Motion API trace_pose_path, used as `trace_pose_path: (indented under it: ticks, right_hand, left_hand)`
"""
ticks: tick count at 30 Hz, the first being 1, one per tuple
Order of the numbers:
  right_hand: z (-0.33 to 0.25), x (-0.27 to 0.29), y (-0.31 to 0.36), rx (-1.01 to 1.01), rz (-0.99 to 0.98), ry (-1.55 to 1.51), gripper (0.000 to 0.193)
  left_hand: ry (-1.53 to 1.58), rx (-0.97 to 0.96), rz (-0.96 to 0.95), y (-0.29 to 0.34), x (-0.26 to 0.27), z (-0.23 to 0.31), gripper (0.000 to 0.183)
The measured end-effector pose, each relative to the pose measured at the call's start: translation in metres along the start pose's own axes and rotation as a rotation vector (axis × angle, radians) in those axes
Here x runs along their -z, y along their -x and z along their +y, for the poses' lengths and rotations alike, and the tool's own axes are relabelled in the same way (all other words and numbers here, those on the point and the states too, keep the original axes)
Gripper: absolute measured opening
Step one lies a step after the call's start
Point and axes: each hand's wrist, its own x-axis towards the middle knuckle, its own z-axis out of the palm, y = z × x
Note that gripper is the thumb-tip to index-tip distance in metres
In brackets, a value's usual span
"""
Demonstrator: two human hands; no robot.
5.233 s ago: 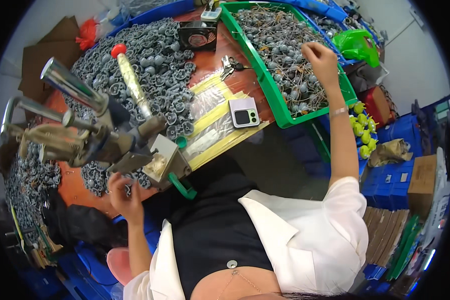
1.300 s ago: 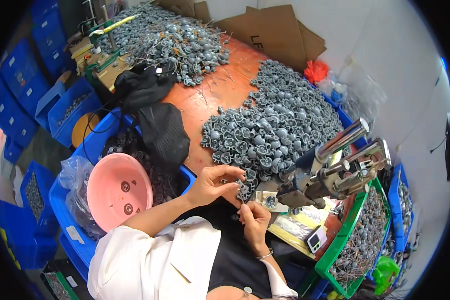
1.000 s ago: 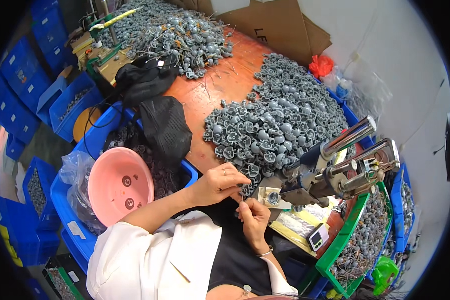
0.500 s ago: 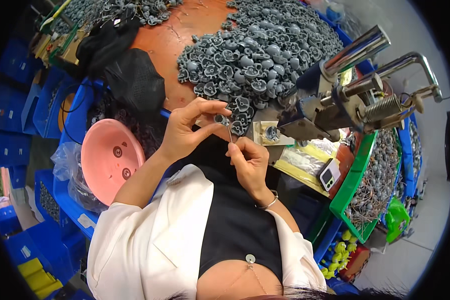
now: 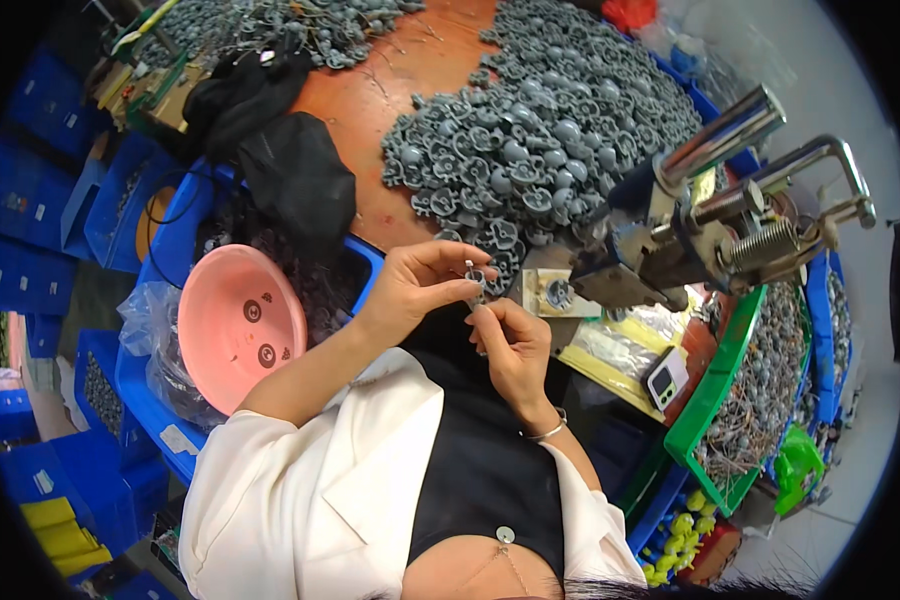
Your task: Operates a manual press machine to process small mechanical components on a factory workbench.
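Between thumb and fingers my left hand (image 5: 410, 290) pinches a small grey plastic part (image 5: 477, 282), which looks like the cup-shaped pieces heaped beyond it. A tiny pale tip sticks up at the top of this part. My right hand (image 5: 513, 345) is closed in a pinch just below it, thumb against fingers. What the right fingers hold is mostly hidden. A big pile of grey plastic parts (image 5: 540, 140) covers the table beyond my hands. To the right of them stands a metal press (image 5: 660, 240), with a small block fixture (image 5: 558, 293) under it.
A pink bowl (image 5: 240, 325) sits in a blue bin (image 5: 170, 440) at the left. Black cloth (image 5: 295, 175) hangs over that bin's far end. At right are a small white device with a screen (image 5: 662, 380) and a green tray (image 5: 695, 440) of wired parts.
My right hand has come up against the underside of the grey part. The thin rod or wire seen between my hands is now mostly hidden. The whole view has shifted slightly.
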Motion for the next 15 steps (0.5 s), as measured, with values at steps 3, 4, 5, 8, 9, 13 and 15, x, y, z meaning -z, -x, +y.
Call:
trace_pose_path:
  ticks: [3,4,5,8,9,13,15]
  right_hand:
    - [0.001,0.008,-0.001,-0.103,-0.043,-0.034,0.018]
    - [0.002,0.012,-0.001,-0.145,-0.063,-0.069,0.018]
    - [0.003,0.016,-0.001,-0.185,-0.083,-0.104,0.019]
    - [0.007,0.031,0.003,-0.386,-0.237,-0.584,0.025]
    - [0.009,0.034,0.003,-0.474,-0.287,-0.8,0.026]
    - [0.011,0.044,0.008,-0.501,-0.232,-0.967,0.024]
    - [0.011,0.044,0.009,-0.368,-0.209,-0.767,0.017]
  left_hand:
    - [-0.04,0.003,0.001,0.002,-0.005,-0.002,0.025]
    - [-0.124,0.051,-0.051,0.005,-0.006,-0.001,0.021]
    - [-0.326,-0.138,-0.087,0.003,-0.008,-0.001,0.021]
    - [-0.652,-0.469,-0.189,0.003,-0.013,-0.002,0.02]
    - [-0.727,-0.575,-0.228,0.002,-0.016,-0.002,0.02]
    - [-0.927,-0.859,-0.245,0.004,-0.024,0.002,0.02]
    - [-0.962,-0.925,-0.113,0.006,-0.02,0.011,0.02]
